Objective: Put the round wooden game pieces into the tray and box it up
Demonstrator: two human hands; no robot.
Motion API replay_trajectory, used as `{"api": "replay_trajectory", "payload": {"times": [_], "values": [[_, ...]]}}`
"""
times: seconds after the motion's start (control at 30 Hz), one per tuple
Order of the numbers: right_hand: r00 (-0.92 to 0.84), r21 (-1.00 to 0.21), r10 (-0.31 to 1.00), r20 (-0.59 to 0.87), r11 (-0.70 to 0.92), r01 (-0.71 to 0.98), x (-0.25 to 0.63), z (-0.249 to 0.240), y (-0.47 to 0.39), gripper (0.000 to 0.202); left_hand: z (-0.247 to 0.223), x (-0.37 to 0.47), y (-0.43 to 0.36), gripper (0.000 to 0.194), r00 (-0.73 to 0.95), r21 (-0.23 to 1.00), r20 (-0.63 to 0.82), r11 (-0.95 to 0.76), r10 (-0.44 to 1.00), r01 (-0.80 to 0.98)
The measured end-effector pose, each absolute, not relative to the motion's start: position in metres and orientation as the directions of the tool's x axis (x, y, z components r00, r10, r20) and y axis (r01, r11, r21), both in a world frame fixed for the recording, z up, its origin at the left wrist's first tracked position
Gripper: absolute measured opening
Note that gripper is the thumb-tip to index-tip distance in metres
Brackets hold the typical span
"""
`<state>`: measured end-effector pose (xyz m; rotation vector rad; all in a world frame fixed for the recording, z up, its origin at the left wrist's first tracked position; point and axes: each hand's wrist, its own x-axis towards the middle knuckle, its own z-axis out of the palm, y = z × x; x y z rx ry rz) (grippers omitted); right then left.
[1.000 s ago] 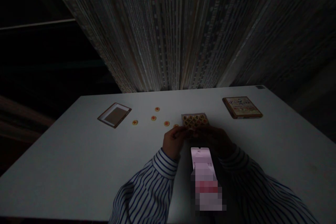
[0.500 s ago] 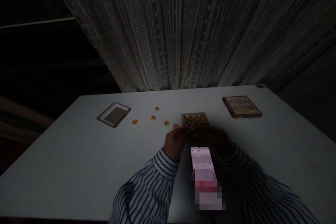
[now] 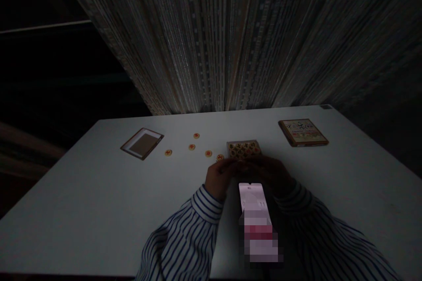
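A small box [image 3: 244, 144] filled with rows of round xiangqi pieces lies on the white table, its near part hidden by my fingers. My left hand [image 3: 221, 176] is curled at the box's near left corner, fingers bent inward. From the other side my right hand [image 3: 275, 173] comes in, dark and in shadow, its fingers meeting the left ones over the near edge. Whatever lies between the fingertips is hidden. One loose xiangqi piece [image 3: 220, 157] with a red character sits just left of the box. Farther left is another piece [image 3: 208, 153], with several more beyond it.
A lit phone [image 3: 251, 195], partly pixelated, lies between my forearms. At the left is an open shallow tray or lid [image 3: 142, 143]; at the right, a flat printed box [image 3: 303, 132]. Behind the table [image 3: 99, 210] hangs a string curtain [image 3: 214, 44]. The room is dim.
The whole view has shifted very slightly. Both hands stay at the box's near edge, with only slight finger movement; the loose pieces keep their places.
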<state>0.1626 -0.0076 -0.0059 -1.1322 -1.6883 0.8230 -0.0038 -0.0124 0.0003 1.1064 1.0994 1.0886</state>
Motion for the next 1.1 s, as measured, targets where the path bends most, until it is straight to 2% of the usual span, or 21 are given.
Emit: {"api": "replay_trajectory", "payload": {"times": [0.5,0.9,1.1], "values": [[-0.217,-0.846,0.891,0.400,0.449,0.287,0.162,-0.014,-0.006,0.021,-0.003,-0.005,-0.011,0.025,0.066,0.977,-0.134,0.143,0.989,-0.158],[-0.264,-0.795,0.881,0.391,0.468,0.386,0.165,-0.010,-0.006,0.027,-0.007,-0.004,-0.010,0.024,0.069,0.971,-0.152,0.162,0.986,-0.175],[-0.264,-0.754,0.854,0.449,0.520,0.402,0.161,-0.011,-0.007,0.027,-0.005,-0.004,-0.011,0.029,0.091,0.965,-0.165,0.180,0.982,-0.193]]}}
